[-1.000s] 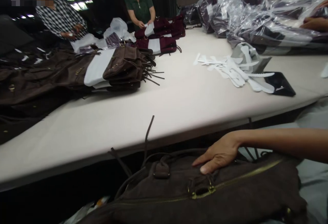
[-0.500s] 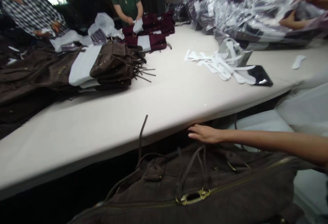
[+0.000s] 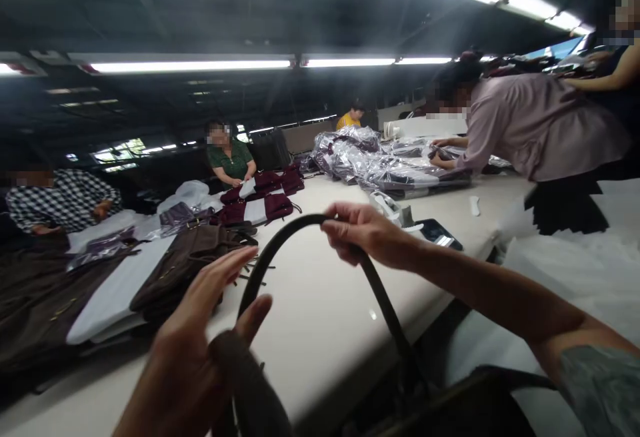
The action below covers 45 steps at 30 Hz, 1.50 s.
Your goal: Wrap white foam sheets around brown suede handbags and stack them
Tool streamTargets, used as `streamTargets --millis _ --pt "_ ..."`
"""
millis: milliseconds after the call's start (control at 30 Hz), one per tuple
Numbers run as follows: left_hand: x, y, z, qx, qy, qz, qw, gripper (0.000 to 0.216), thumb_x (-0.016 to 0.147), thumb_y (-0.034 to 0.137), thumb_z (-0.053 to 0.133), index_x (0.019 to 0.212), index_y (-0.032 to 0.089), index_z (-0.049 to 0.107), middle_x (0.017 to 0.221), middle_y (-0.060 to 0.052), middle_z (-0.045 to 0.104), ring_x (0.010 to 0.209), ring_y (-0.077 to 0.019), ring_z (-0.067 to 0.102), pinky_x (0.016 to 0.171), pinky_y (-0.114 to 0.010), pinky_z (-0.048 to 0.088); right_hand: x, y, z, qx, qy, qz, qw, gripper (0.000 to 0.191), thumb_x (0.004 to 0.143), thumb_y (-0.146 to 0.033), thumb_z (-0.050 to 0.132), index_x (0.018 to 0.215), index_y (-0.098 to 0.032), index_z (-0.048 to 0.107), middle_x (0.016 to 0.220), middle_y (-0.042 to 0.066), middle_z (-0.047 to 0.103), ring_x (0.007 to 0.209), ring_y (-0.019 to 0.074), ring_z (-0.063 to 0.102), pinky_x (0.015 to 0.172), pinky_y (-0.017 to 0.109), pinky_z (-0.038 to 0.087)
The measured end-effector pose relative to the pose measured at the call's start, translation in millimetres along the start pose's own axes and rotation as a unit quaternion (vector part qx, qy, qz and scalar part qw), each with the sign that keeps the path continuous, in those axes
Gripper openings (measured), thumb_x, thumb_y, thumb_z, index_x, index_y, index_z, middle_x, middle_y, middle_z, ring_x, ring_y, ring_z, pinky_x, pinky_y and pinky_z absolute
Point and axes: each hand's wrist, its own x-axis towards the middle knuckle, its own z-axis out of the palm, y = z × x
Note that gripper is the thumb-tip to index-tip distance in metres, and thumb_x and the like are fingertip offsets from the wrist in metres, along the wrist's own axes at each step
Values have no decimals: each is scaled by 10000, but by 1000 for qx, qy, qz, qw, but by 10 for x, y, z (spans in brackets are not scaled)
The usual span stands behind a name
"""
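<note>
My right hand (image 3: 367,229) pinches the top of a dark bag handle (image 3: 280,234), which stands up in a tall arch. To the left of it, my left hand (image 3: 197,337) has its fingers stretched out and its thumb apart. The thumb lies close to the arched handle, and a second, thicker strap (image 3: 250,384) passes by the palm; whether the palm touches it I cannot tell. Of the dark bag (image 3: 440,410) only a dim, blurred part shows at the bottom edge, below the table's near side.
Stacked brown bags with white paper bands (image 3: 125,290) cover the left of the white table (image 3: 310,317). Maroon bags (image 3: 260,207), plastic-wrapped bags (image 3: 350,157), white strips (image 3: 390,207) and a dark tablet-like device (image 3: 440,234) lie farther back. Co-workers stand around; white sheets (image 3: 565,277) are at right.
The view has tilted up. My right hand has moved from above the bag onto its handle, now raised in an arch. My left hand has come into view.
</note>
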Motion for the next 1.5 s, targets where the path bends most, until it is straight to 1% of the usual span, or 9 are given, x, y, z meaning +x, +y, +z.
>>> streamTargets --millis 100,200,333,433,733,867,1000,1333,1500 --pt "568 71 131 -97 -119 -92 984 638 544 542 835 1069 210 692 922 -86 690 855 -298 651 721 -405 561 446 -484 -138 -8 5 -134 991 298 841 -383 702 886 -139 537 554 -82 474 425 40 426 393 150 337" --pt "1149 159 11 -215 -130 -152 956 441 619 451 814 891 127 690 483 44 456 411 -84 422 388 -196 354 939 -424 -350 -13 23 -158 987 325 798 -383 751 861 -118 574 541 -78 479 426 28 400 381 135 310" --pt "1823 48 -77 -254 -95 -190 944 190 746 206 708 875 73 665 458 104 298 397 16 230 413 -91 181 1605 227 -795 -106 24 42 993 315 917 -418 598 915 -107 652 622 -15 592 522 52 519 484 143 433" --pt "2108 -454 257 -265 -58 -291 918 46 772 116 627 751 86 600 472 96 347 380 19 224 387 -83 128 1918 941 -1124 -251 128 213 936 232 886 -312 648 900 -82 679 705 44 662 618 93 606 587 176 494" --pt "1866 -2550 1328 -342 -10 -436 832 293 694 230 767 677 154 484 469 134 257 349 4 159 301 -129 125 2517 2720 -1931 -396 297 388 777 210 821 -208 678 913 -20 669 824 187 700 809 224 686 691 273 519" --pt "1793 -3010 1329 -424 -61 -488 760 406 708 441 787 716 156 498 503 129 235 367 8 133 310 -129 113 2875 3138 -2125 -416 318 402 751 303 721 -247 781 947 -69 686 935 180 704 977 231 662 749 253 501" --pt "1805 -3162 1387 -362 -128 -457 802 497 688 586 753 761 124 585 499 121 231 377 -2 155 335 -140 114 3023 3396 -2195 -419 329 401 745 358 692 -190 786 1015 -65 695 1083 222 673 1065 270 632 790 276 485" --pt "1875 -3004 1449 -402 -71 -442 799 325 716 298 808 716 89 560 583 40 456 392 17 276 340 -112 171 2817 2506 -1670 -325 301 235 865 252 920 -300 523 936 -149 724 926 86 703 882 160 652 688 204 460" --pt "1921 -2777 1395 -410 15 -404 818 433 771 424 749 656 161 426 536 56 436 362 14 233 325 -126 146 1862 1903 -861 -82 75 277 954 183 851 -244 564 802 -111 680 507 -28 498 379 53 384 386 173 283"
